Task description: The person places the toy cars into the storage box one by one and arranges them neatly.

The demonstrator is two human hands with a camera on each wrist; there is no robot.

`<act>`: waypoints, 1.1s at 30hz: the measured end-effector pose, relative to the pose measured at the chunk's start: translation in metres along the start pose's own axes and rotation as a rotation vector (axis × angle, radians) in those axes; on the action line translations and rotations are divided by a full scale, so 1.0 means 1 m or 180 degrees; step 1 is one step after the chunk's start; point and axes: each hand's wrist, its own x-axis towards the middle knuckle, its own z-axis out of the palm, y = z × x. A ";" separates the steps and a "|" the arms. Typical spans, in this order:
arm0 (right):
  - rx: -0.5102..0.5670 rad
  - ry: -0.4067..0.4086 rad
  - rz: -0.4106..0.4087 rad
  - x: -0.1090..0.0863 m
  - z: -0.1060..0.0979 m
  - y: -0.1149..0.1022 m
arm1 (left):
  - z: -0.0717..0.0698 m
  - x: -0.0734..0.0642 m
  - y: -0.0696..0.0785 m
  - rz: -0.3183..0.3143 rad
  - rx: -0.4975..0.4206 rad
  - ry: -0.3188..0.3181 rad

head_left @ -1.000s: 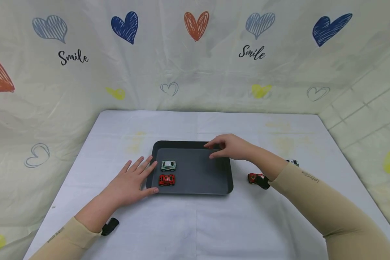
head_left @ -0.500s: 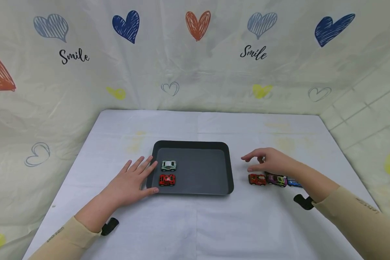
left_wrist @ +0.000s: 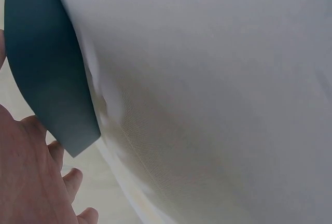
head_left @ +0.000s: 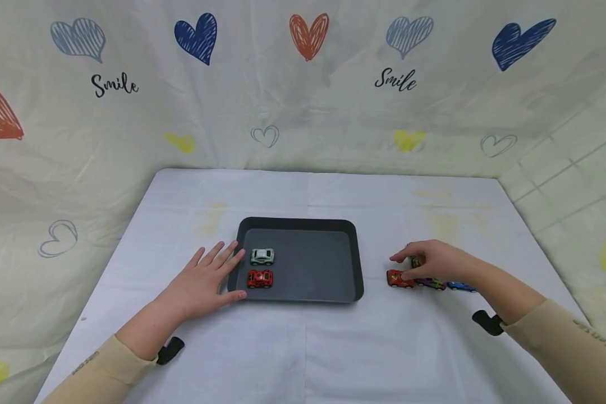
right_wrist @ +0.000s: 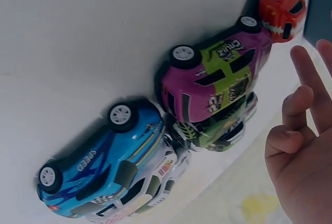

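Observation:
My left hand [head_left: 202, 286] lies with fingers spread on the left rim of a dark grey tray [head_left: 313, 264]. Inside the tray, a pale green toy car [head_left: 262, 256] sits behind a red toy car [head_left: 260, 279]. To the right of the tray, my right hand [head_left: 441, 261] reaches over a group of toy cars, its thumb at another red toy car [head_left: 398, 278]; whether it touches cannot be told. The right wrist view shows a purple and green toy car [right_wrist: 215, 76], a blue toy car [right_wrist: 104, 159] and a dark green toy car [right_wrist: 223, 128], with nothing visibly gripped.
A white cloth [head_left: 303, 348] covers the table. Behind it hangs a pale curtain [head_left: 333, 112] printed with hearts. In the right wrist view, a white toy car [right_wrist: 150, 187] stands beside the blue one.
My right hand has moved from above the tray's right rim, rightward and then down to the toy cars. The left hand and the tray have stayed in place.

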 end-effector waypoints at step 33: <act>-0.0439 0.0063 -0.0047 0.004 0.015 0.011 | 0.003 -0.001 -0.001 0.0055 -0.0056 0.0113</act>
